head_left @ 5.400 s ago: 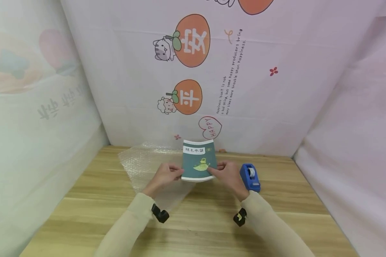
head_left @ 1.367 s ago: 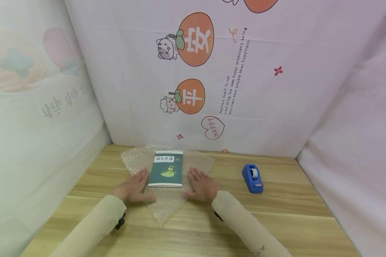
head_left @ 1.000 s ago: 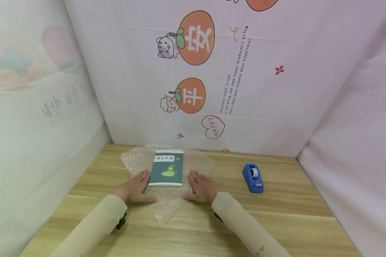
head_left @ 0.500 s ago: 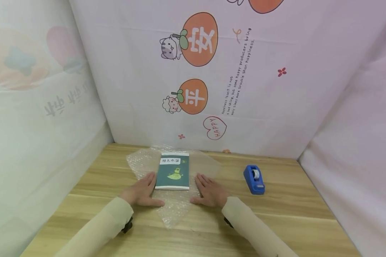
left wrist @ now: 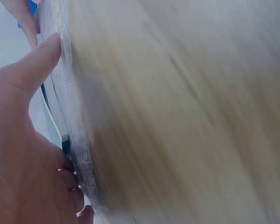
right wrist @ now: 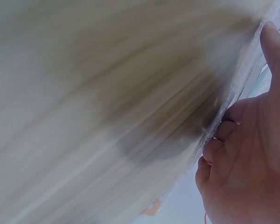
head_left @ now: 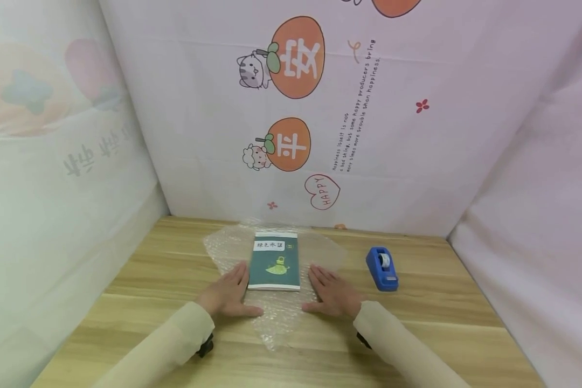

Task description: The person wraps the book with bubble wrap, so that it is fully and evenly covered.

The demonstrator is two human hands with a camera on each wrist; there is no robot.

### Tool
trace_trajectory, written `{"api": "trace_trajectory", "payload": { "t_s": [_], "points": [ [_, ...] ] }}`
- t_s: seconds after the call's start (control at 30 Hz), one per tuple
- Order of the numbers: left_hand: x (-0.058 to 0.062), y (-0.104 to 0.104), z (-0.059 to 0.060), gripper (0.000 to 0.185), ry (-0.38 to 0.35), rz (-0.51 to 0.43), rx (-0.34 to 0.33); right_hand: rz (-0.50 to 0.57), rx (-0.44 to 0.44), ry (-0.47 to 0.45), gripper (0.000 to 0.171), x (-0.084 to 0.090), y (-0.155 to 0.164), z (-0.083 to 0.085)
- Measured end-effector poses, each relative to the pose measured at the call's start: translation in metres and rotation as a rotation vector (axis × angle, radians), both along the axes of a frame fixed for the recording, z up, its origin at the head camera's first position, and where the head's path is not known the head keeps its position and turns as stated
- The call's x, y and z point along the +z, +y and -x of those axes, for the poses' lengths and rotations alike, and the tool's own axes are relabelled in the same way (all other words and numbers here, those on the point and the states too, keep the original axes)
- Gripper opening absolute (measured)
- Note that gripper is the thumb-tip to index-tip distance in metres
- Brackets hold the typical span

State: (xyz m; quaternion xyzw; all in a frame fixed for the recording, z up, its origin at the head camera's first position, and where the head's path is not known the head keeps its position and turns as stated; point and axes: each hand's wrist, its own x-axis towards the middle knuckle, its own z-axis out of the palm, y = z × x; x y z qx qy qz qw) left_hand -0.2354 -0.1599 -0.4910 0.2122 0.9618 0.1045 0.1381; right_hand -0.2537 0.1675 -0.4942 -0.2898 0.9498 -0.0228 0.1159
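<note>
A green booklet with white bands and a yellow leaf-like picture lies flat on a clear sheet of bubble wrap. On its left side my left hand rests on the wrap, fingers straight and pointing away, thumb stretched toward the booklet's near edge. My right hand lies on the wrap to the right in a mirrored pose, fingers extended, thumb turned inward. The left wrist view shows the left thumb on the wrap's edge, with the booklet's page edges beside it.
A blue tape dispenser with a roll of tape stands on the wooden table to the right. Printed cloth hangs along the table's back edge, and pale cloth closes off both sides.
Earlier both hands held the booklet raised; now it lies on the wrap. Over the last second the wrap, booklet and both hands have slid right and slightly nearer.
</note>
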Motion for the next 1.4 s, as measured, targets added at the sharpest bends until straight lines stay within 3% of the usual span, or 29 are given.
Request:
{"api": "trace_trajectory", "payload": {
  "t_s": [0.6, 1.07, 1.4],
  "points": [
    [-0.001, 0.037, -0.002, 0.124, 0.018, 0.025, -0.023, 0.019, -0.031, -0.042, 0.103, 0.007, 0.041, -0.010],
    [-0.001, 0.059, 0.001, 0.122, 0.000, 0.025, -0.014, 0.045, -0.046, -0.016, 0.101, 0.009, 0.065, -0.013],
    [-0.003, 0.062, 0.000, 0.125, 0.009, 0.026, 0.000, 0.191, -0.133, -0.082, 0.094, 0.016, 0.088, -0.017]
  ]
}}
